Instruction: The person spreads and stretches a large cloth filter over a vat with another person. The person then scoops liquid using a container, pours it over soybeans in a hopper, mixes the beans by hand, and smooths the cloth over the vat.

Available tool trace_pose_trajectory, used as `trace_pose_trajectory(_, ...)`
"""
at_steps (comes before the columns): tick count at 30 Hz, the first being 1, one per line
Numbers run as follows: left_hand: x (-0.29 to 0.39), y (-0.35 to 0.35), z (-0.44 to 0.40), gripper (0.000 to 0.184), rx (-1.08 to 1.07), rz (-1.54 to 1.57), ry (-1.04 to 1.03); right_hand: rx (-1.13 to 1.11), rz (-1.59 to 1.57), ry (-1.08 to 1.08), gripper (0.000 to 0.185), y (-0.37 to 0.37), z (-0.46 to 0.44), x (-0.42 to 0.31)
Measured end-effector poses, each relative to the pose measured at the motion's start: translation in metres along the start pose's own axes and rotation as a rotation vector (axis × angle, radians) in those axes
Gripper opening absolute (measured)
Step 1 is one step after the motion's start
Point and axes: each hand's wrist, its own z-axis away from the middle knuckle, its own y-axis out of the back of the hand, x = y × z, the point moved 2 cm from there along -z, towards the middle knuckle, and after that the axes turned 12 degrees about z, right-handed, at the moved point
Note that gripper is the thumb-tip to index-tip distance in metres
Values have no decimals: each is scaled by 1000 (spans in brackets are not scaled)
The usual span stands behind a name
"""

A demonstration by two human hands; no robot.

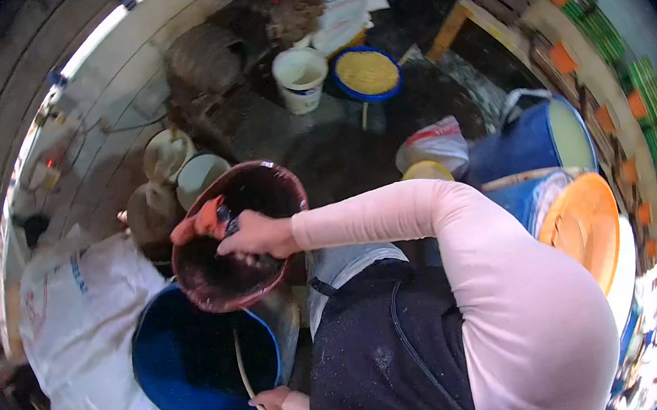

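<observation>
My right hand (255,236), in a pink sleeve, is closed on an orange-red cloth-like item (205,221) over the dark red basin (290,189). What the item is exactly cannot be made out. The basin is tilted and looks dark and wet inside, and it overlaps the rim of a big blue barrel (157,370). At the barrel's lower right edge my left hand (271,401) holds a pale hose (243,364), whose upper end reaches over the barrel's dark inside.
White sacks (86,321) lie left of the barrel. Pale buckets (202,177) stand behind the basin. Farther back are a white bucket (300,78) and a blue-rimmed tub of yellowish material (367,71). Blue barrels (524,142) and an orange lid (582,229) are at right.
</observation>
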Motion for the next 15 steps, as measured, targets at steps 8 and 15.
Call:
trace_pose_trajectory(8,-53,-55,-14,44,-591,-314,266,475,-323,35,21,209,54,82)
trace_pose_trajectory(15,-134,-173,98,23,-1204,-578,408,761,-355,6,26,356,128,156)
